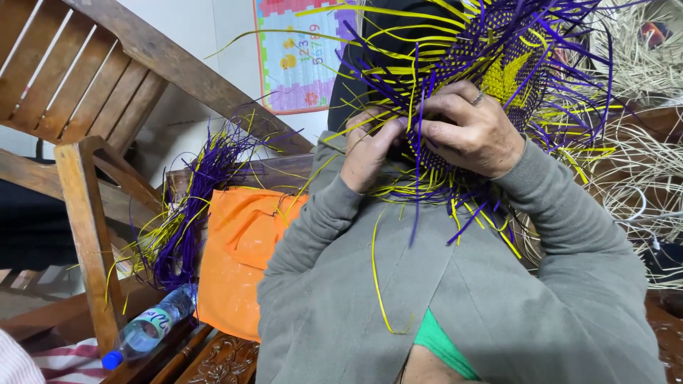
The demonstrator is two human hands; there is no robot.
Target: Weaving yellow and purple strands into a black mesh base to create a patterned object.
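Our right hand point(473, 131) lies flat-curled over the near face of the half-woven purple and yellow basket point(498, 57), fingers bent and pressed onto the weave, a ring on one of them. We take the basket as our landmark. Its woven body rises up and away from our knuckles, toward the top of the head view, so its bulk sits above and beyond both hands, with loose strip ends fanning outward all round.

Our left hand point(366, 149) is at the basket's lower left edge, just beside the right hand and touching it; its fingers are closed, seemingly pinching strips at the rim, though we cannot tell which strip. Both hands are equally near the work; the right covers more of it.

One long yellow strip point(377, 277) hangs down from the basket over our grey sleeves. Left of the basket lie a bundle of purple and yellow strips point(188, 206), an orange cloth point(238, 256) and, lower, a plastic water bottle point(149, 328).
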